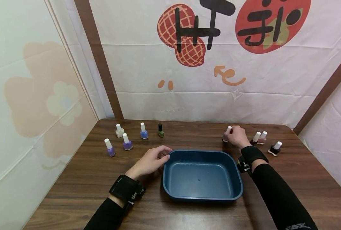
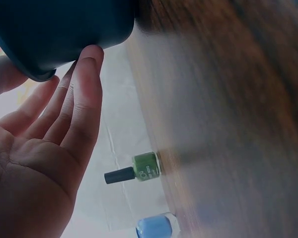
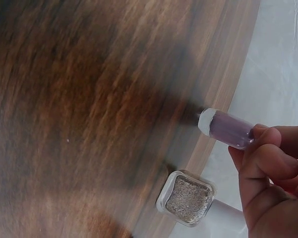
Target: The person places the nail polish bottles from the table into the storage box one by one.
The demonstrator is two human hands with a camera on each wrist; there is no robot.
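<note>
My right hand (image 1: 237, 136) pinches the white cap of a purple nail polish bottle (image 3: 231, 130) near the table's back edge. That bottle is tilted, and I cannot tell whether its base touches the table. Beside it, in the right wrist view, is a glittery nail polish bottle (image 3: 188, 198). My left hand (image 1: 151, 162) touches the far left corner of a dark blue plastic basin (image 1: 199, 182), its fingers fairly straight against the outer wall. Nothing lies in the basin. In the left wrist view, a green nail polish bottle (image 2: 146, 167) stands beyond the left hand.
Left of the basin stand several nail polish bottles: a blue one (image 1: 144, 134), a pale one (image 1: 119, 132) and purple ones (image 1: 127, 144). At right stand a dark bottle (image 1: 255, 139), a pinkish one (image 1: 261, 139) and a black one (image 1: 274, 150). A printed cloth (image 1: 187, 105) hangs behind the table.
</note>
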